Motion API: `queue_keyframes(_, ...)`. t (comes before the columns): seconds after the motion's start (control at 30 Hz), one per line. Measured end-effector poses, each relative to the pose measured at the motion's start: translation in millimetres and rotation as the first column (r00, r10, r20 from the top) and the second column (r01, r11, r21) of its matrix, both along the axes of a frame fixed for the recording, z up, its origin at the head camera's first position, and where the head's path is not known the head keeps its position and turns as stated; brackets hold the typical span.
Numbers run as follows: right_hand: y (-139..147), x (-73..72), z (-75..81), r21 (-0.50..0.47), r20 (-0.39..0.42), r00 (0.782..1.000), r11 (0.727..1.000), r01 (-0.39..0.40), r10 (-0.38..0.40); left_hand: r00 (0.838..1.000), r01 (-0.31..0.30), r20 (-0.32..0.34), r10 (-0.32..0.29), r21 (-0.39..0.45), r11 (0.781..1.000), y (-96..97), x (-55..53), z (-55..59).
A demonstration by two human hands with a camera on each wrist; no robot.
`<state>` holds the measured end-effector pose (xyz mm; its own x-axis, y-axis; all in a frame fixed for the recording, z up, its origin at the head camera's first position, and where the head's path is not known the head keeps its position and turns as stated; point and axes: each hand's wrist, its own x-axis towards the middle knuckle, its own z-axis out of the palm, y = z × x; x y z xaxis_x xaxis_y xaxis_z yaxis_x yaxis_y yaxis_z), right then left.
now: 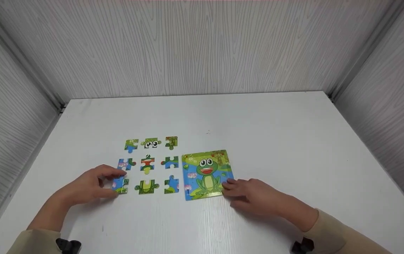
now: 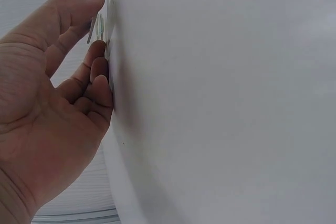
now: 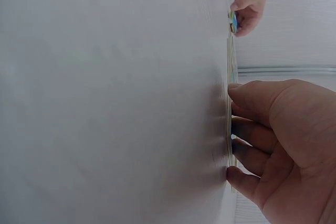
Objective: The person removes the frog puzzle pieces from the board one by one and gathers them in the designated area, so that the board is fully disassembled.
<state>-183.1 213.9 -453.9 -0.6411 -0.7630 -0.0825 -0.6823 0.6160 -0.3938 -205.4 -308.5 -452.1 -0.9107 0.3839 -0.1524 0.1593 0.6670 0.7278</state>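
Observation:
My left hand point(image 1: 90, 185) pinches the lower-left puzzle piece point(image 1: 120, 185) between thumb and fingers. In the left wrist view that piece point(image 2: 92, 27) stands tilted under the thumb. Beside it, the other loose frog puzzle pieces lie spaced apart in rows, among them the eyes piece point(image 1: 150, 144), the mouth piece point(image 1: 147, 163) and the belly piece point(image 1: 146, 187). To their right lies a square frog picture point(image 1: 207, 173), whole and face up. My right hand point(image 1: 255, 195) rests with its fingertips on that picture's lower right edge, the thumb close to the tabletop.
Everything lies on a white table point(image 1: 276, 134). A pale wood-grain panel point(image 1: 202, 46) stands along the back, with side panels at left point(image 1: 7, 116) and right point(image 1: 385, 91).

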Motion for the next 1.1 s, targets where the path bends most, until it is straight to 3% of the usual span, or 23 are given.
queue_keyframes(0.43, -4.5, -0.3, 0.2, -0.010, -0.014, 1.000, 1.000, -0.027, 0.027, 1.000, 0.005, 0.002, -0.005, -0.003, 1.000, -3.8, 3.2, -5.3)
queue_keyframes(1.1, 1.8, 0.7, -4.8, -0.051, 0.054, 0.998, 0.998, 0.031, -0.028, 1.000, -0.003, 0.014, 0.004, -0.038, 0.999, 3.4, 2.1, -7.0)
